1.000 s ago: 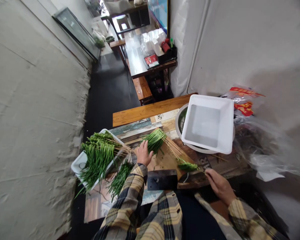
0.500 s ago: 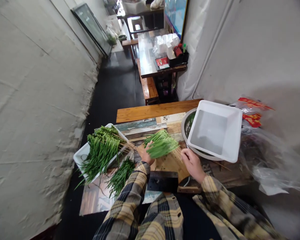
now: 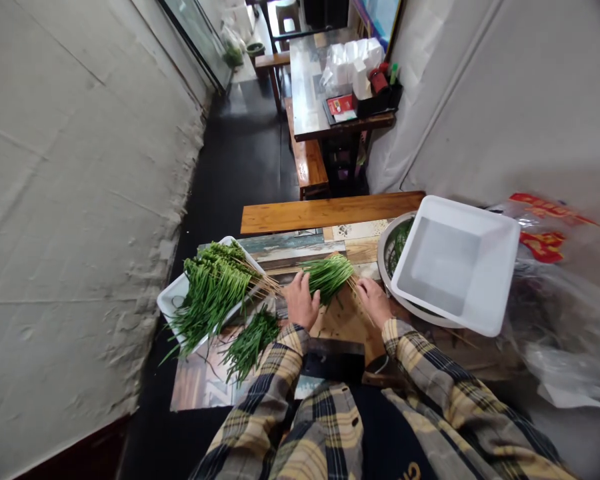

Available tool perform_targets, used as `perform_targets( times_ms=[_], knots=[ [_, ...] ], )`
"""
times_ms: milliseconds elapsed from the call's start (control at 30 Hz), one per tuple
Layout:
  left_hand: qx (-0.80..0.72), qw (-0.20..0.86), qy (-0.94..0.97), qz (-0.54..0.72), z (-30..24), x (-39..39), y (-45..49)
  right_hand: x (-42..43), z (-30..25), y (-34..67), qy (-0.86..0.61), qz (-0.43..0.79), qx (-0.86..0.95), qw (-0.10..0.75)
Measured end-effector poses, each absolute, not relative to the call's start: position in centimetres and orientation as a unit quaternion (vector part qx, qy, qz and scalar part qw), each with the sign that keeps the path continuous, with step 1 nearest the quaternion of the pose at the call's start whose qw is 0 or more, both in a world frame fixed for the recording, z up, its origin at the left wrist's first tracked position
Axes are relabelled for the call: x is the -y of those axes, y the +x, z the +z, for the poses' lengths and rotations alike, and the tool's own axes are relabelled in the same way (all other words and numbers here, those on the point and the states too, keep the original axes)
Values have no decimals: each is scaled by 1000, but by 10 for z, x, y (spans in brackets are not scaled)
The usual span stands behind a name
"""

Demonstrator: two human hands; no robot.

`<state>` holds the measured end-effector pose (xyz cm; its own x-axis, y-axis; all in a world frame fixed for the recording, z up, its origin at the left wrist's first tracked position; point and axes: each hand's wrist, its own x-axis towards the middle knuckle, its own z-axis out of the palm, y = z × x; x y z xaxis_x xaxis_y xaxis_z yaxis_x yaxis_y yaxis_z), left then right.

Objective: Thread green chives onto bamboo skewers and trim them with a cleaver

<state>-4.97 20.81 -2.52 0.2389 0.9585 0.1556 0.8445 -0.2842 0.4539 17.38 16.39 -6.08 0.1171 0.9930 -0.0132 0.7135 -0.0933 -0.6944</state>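
Note:
A bundle of green chives on thin wooden skewers lies on the wooden cutting board. My left hand is at the left of this bundle with its fingers apart, touching the leaf side. On the other side, my right hand has its fingers closed around the skewer ends. A white tray at the left holds a heap of skewered chives, their sticks pointing right. Loose cut chives lie between that tray and my left sleeve. A dark broad blade rests at the board's near edge.
An empty white tub sits tilted over a metal bowl with greens inside. Clear plastic bags hang over the right side. A wooden bench runs along the far edge, and another table stands beyond.
The lifted chives have come down onto the bundle on the board. My left hand has opened beside them, and my right hand has moved onto the sticks. The view has tilted down slightly.

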Motion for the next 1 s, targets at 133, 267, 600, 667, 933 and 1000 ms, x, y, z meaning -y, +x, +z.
perform_targets(
  times_ms=[133, 267, 600, 667, 933, 1000],
  knots=[
    [-542, 130, 824, 102, -19, -236, -29, -170, -67, 175, -688, 243, 631, 264],
    [-558, 170, 812, -2, -43, -248, -19, -170, -79, 178, -703, 238, 623, 249],
    [-584, 153, 796, -38, -70, -242, -16, -155, -102, 182, -748, 215, 616, 124],
    [-569, 156, 807, -38, -67, -249, -17, -158, -103, 184, -748, 215, 615, 125],
    [-563, 162, 810, -25, -58, -259, -16, -159, -88, 183, -735, 213, 630, 133],
    [-560, 161, 812, 3, -51, -252, -18, -155, -78, 187, -724, 205, 639, 161]
  ],
)
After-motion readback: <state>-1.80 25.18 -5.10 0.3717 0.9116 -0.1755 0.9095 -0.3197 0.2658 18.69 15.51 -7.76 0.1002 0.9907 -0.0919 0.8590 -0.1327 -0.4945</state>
